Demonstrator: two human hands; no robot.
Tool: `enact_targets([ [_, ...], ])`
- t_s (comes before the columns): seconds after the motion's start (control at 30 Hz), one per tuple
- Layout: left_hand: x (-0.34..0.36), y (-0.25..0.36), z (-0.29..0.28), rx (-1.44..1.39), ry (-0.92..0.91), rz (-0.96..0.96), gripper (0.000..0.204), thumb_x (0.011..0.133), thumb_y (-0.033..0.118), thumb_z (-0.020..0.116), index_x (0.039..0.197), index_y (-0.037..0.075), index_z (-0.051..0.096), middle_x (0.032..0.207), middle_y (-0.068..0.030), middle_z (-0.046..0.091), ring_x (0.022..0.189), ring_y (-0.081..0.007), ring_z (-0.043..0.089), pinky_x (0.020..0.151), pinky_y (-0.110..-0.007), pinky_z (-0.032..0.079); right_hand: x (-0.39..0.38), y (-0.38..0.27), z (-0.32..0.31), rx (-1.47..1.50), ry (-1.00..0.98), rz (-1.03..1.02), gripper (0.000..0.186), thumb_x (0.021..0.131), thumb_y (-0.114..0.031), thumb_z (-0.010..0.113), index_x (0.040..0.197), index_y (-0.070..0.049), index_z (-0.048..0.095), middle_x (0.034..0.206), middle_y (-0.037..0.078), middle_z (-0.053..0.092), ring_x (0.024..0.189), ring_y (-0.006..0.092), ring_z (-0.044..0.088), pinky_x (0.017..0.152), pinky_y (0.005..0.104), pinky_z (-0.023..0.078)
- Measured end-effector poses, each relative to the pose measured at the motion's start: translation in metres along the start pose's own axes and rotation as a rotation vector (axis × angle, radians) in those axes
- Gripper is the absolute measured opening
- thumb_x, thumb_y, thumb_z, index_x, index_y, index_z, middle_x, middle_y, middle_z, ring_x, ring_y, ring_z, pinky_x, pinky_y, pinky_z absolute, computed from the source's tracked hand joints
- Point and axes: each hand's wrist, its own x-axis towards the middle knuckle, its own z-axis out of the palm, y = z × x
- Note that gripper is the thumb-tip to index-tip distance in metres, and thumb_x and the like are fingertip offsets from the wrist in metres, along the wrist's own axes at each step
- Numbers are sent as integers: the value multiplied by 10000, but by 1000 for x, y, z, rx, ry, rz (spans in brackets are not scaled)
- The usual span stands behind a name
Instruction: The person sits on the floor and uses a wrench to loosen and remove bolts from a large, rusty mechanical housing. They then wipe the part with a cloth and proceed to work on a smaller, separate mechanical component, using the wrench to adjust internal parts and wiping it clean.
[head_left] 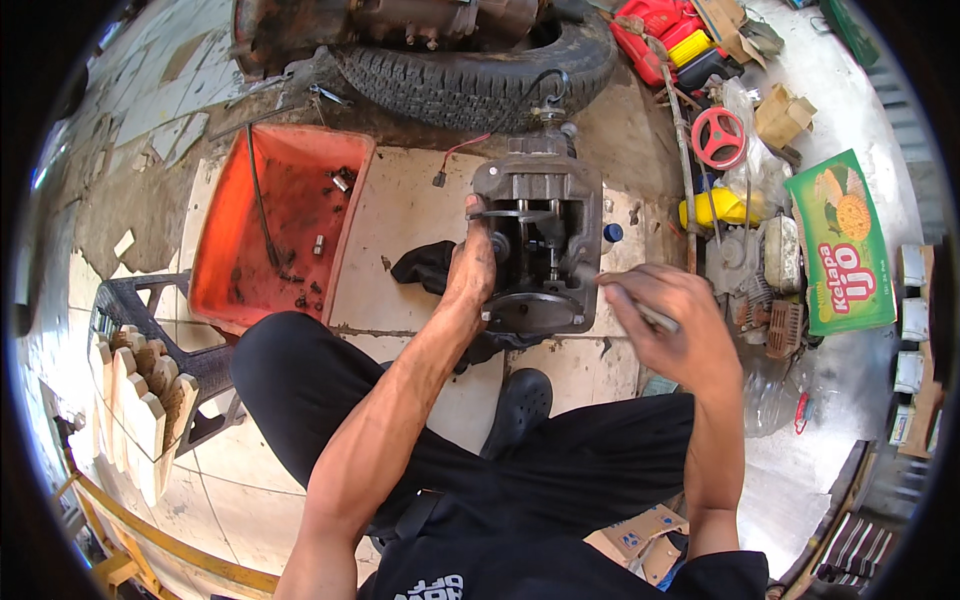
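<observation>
A grey metal gearbox housing [575, 240], open at the top with shafts and rods inside, sits on the pale tiles between my hands. My left hand [470, 268] grips its left side near a flat metal part [518, 215] that lies across the opening. My right hand [660, 320], slightly blurred, is closed around a slim metal tool [645, 312] at the housing's lower right, the tool's tip beside the right edge. A black cloth [425, 265] lies partly under the housing. A small blue cap [612, 232] is at its right.
An orange tub [225, 250] with small parts and a long bar is at left, beside a crate [150, 290] holding wooden pieces. A tyre [400, 85] and rusty assembly [380, 25] lie beyond. Red and yellow containers, engine parts [760, 270] and a green printed carton [840, 240] crowd the right.
</observation>
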Motion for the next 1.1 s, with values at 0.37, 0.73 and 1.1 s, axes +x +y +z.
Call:
enact_targets([
  [0.37,11,-8,-10,231,107,15,1094,828,881,225,1234,-64,598,1035,-171,677,933,-247,675,885,-376,531,-6,-7,19,-187,-115,-31,91,850,-59,671,892,21,687,795,162,681,749,321,656,682,409,522],
  [0.73,-22,7,9,562,237,116,986,843,869,241,975,-41,597,844,-111,597,790,-203,571,748,-363,481,2,9,52,-10,-225,-25,216,868,-93,681,1054,16,688,869,161,673,807,330,645,735,400,525],
  [1.1,9,-8,-20,595,307,79,965,844,872,238,725,-47,508,633,-54,444,679,-192,426,682,-382,410,14,19,52,-71,-130,-35,205,841,-72,687,1030,7,673,879,138,612,852,307,599,758,404,527],
])
